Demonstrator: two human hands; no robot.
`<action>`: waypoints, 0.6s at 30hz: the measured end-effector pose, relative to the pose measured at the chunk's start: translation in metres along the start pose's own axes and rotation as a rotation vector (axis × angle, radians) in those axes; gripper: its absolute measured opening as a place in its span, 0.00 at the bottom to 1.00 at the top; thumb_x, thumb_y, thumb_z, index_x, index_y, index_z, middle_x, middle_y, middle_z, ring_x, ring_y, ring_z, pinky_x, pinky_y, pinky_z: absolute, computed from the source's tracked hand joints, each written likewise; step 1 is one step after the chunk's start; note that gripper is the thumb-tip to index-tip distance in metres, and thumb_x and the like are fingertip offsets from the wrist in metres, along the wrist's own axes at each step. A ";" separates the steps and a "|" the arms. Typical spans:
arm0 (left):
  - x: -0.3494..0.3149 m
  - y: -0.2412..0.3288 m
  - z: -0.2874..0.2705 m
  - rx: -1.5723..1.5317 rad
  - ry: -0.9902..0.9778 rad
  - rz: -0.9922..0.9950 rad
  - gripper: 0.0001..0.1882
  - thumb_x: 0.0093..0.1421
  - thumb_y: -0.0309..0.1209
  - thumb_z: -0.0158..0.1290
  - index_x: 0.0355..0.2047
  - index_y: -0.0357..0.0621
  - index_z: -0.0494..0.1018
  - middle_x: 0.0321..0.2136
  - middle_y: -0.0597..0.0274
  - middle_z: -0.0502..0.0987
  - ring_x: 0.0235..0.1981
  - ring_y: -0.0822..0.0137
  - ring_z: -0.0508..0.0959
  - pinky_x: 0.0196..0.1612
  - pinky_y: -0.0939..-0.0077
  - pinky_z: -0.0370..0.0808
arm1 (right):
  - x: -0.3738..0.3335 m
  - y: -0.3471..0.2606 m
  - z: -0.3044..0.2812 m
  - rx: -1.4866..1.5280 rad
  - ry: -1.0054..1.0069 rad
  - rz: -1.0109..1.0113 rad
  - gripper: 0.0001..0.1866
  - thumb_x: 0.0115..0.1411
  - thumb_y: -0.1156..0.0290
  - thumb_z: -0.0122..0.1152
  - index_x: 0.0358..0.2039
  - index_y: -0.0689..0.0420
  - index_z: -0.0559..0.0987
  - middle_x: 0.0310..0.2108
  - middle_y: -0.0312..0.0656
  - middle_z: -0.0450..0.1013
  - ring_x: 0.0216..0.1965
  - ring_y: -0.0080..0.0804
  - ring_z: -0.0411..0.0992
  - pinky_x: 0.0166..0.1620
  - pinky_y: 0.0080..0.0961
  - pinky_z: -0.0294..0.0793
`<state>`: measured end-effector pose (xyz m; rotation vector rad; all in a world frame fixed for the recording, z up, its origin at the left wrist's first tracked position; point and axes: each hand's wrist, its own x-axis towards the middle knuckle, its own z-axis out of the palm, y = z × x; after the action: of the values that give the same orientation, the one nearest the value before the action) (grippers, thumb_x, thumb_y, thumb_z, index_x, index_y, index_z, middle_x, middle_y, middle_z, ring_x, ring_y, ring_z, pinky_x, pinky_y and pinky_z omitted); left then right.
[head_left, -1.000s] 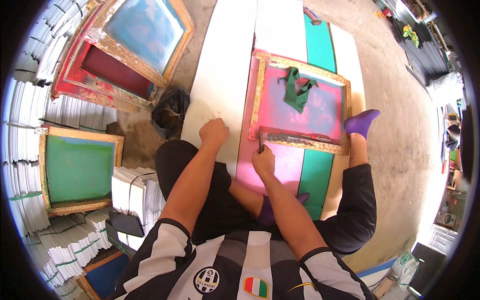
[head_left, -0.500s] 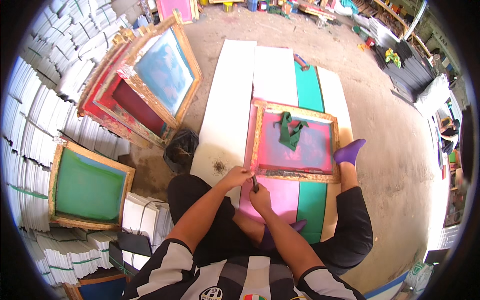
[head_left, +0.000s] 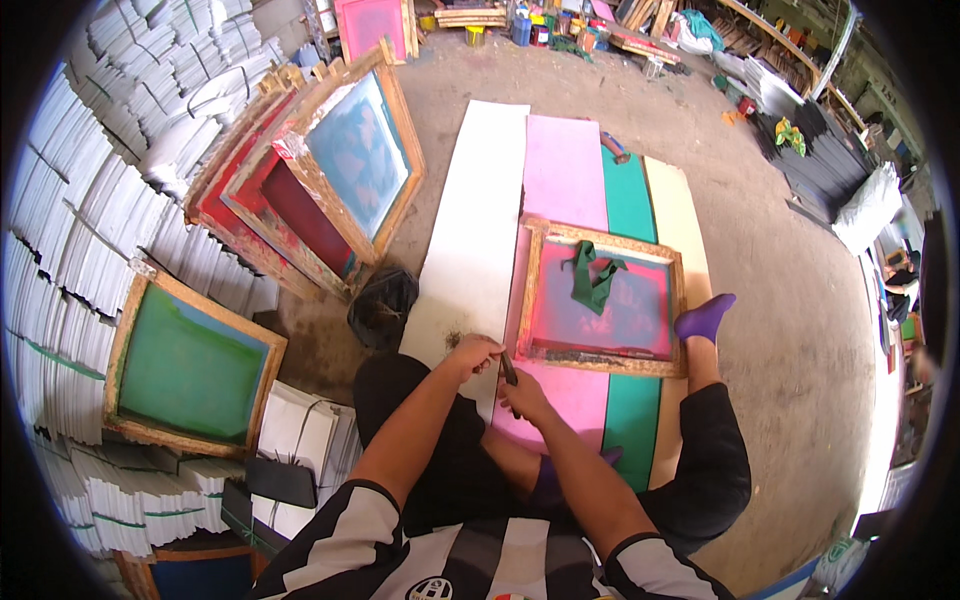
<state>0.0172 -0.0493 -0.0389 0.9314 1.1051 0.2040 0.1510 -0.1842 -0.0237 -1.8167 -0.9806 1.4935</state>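
Note:
My right hand (head_left: 525, 393) is closed round a slim dark hand tool (head_left: 509, 371), probably pliers, its end pointing up and away from me. My left hand (head_left: 474, 355) is just left of the tool's end, fingertips pinched together; whatever they hold is too small to make out. Both hands are over the near end of a pink sheet (head_left: 560, 395). Beyond them a wooden-framed screen (head_left: 602, 365) with a pink and bluish mesh lies flat, a dark green cloth strip (head_left: 592, 278) on it. Small dark bits (head_left: 455, 340) lie on the white sheet (head_left: 470, 220) beside my left hand.
A green sheet (head_left: 632, 400) and a cream sheet (head_left: 680, 205) lie alongside. My purple-socked foot (head_left: 705, 316) rests by the screen. Framed screens (head_left: 365, 150) lean at left near a black bag (head_left: 385, 305); a green-meshed screen (head_left: 190, 360) stands against stacked white sheets (head_left: 70, 300).
The view has shifted, so the sheets and screens appear lower and further right. The tool's end has turned more upright, and a small gap now shows between it and my left fingers.

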 end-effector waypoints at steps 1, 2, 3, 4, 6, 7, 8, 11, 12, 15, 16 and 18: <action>0.004 -0.004 0.002 0.008 0.052 0.032 0.09 0.61 0.35 0.62 0.30 0.43 0.78 0.23 0.66 0.75 0.15 0.76 0.66 0.15 0.76 0.57 | 0.007 0.011 0.001 0.082 -0.027 0.009 0.22 0.61 0.70 0.55 0.56 0.59 0.75 0.31 0.44 0.78 0.29 0.32 0.78 0.32 0.31 0.79; 0.011 -0.005 0.002 0.017 0.103 0.064 0.09 0.61 0.34 0.62 0.30 0.43 0.78 0.23 0.66 0.74 0.15 0.76 0.66 0.15 0.75 0.57 | 0.012 0.022 0.000 0.166 -0.051 0.017 0.24 0.61 0.70 0.55 0.58 0.59 0.74 0.33 0.44 0.78 0.30 0.33 0.78 0.31 0.31 0.79; 0.013 -0.008 -0.001 0.050 0.140 0.083 0.09 0.60 0.35 0.61 0.30 0.42 0.79 0.25 0.63 0.77 0.17 0.72 0.71 0.17 0.72 0.63 | 0.011 0.026 0.000 0.201 -0.083 0.054 0.25 0.61 0.70 0.55 0.60 0.59 0.73 0.34 0.45 0.78 0.30 0.33 0.78 0.33 0.31 0.79; 0.014 -0.010 -0.010 0.084 0.181 0.104 0.10 0.60 0.36 0.61 0.31 0.41 0.80 0.26 0.59 0.80 0.19 0.68 0.76 0.20 0.69 0.69 | 0.012 0.023 0.000 0.237 -0.119 0.087 0.26 0.62 0.71 0.54 0.61 0.60 0.72 0.35 0.45 0.77 0.31 0.34 0.78 0.34 0.32 0.80; 0.017 -0.025 -0.037 0.593 0.439 0.247 0.14 0.61 0.38 0.60 0.38 0.39 0.81 0.36 0.50 0.84 0.33 0.56 0.85 0.34 0.59 0.80 | 0.001 0.005 0.006 0.319 -0.085 0.141 0.27 0.63 0.71 0.54 0.63 0.63 0.68 0.33 0.45 0.76 0.30 0.35 0.78 0.35 0.32 0.80; 0.014 -0.016 -0.027 0.676 0.473 0.178 0.16 0.61 0.40 0.60 0.40 0.39 0.81 0.39 0.48 0.84 0.38 0.53 0.85 0.39 0.58 0.80 | 0.001 0.017 0.001 0.425 -0.012 0.117 0.25 0.61 0.69 0.58 0.58 0.67 0.70 0.31 0.43 0.73 0.27 0.34 0.76 0.29 0.33 0.78; 0.001 0.001 -0.011 0.762 0.499 0.111 0.18 0.61 0.41 0.60 0.42 0.39 0.81 0.42 0.45 0.83 0.42 0.50 0.84 0.44 0.56 0.80 | -0.001 0.029 -0.009 0.434 0.027 0.148 0.25 0.61 0.69 0.57 0.58 0.66 0.69 0.31 0.44 0.73 0.27 0.34 0.76 0.29 0.34 0.78; -0.010 0.016 -0.008 0.924 0.613 0.001 0.20 0.62 0.44 0.60 0.45 0.40 0.81 0.45 0.45 0.83 0.48 0.47 0.83 0.48 0.54 0.80 | 0.000 0.033 -0.023 0.432 0.049 0.185 0.23 0.62 0.70 0.58 0.56 0.64 0.69 0.30 0.45 0.72 0.26 0.36 0.76 0.28 0.36 0.78; -0.012 0.020 -0.006 0.964 0.641 -0.022 0.21 0.62 0.44 0.60 0.45 0.40 0.81 0.45 0.45 0.83 0.49 0.46 0.83 0.48 0.53 0.80 | -0.002 0.030 -0.026 0.434 0.041 0.207 0.21 0.62 0.70 0.58 0.54 0.64 0.69 0.29 0.45 0.72 0.26 0.37 0.76 0.28 0.36 0.78; -0.021 0.026 -0.004 1.000 0.644 -0.039 0.22 0.62 0.47 0.60 0.45 0.41 0.81 0.45 0.45 0.83 0.48 0.46 0.83 0.49 0.54 0.80 | -0.009 0.022 -0.035 0.438 0.023 0.268 0.17 0.63 0.70 0.58 0.50 0.63 0.70 0.28 0.45 0.72 0.25 0.38 0.76 0.28 0.37 0.78; -0.020 0.027 -0.003 1.002 0.622 -0.026 0.22 0.62 0.47 0.60 0.45 0.41 0.81 0.45 0.45 0.83 0.47 0.46 0.83 0.49 0.53 0.80 | -0.010 0.020 -0.037 0.439 0.019 0.283 0.16 0.63 0.70 0.58 0.48 0.63 0.70 0.28 0.46 0.72 0.25 0.39 0.76 0.28 0.38 0.78; -0.017 0.028 -0.003 1.004 0.578 0.002 0.23 0.62 0.49 0.60 0.44 0.42 0.82 0.44 0.46 0.84 0.47 0.47 0.84 0.48 0.53 0.80 | -0.008 0.022 -0.042 0.430 -0.004 0.308 0.15 0.64 0.68 0.58 0.48 0.62 0.70 0.30 0.48 0.73 0.28 0.41 0.77 0.29 0.40 0.79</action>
<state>0.0148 -0.0405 -0.0073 1.8320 1.7926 -0.1194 0.1949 -0.2023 -0.0285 -1.6939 -0.3457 1.7299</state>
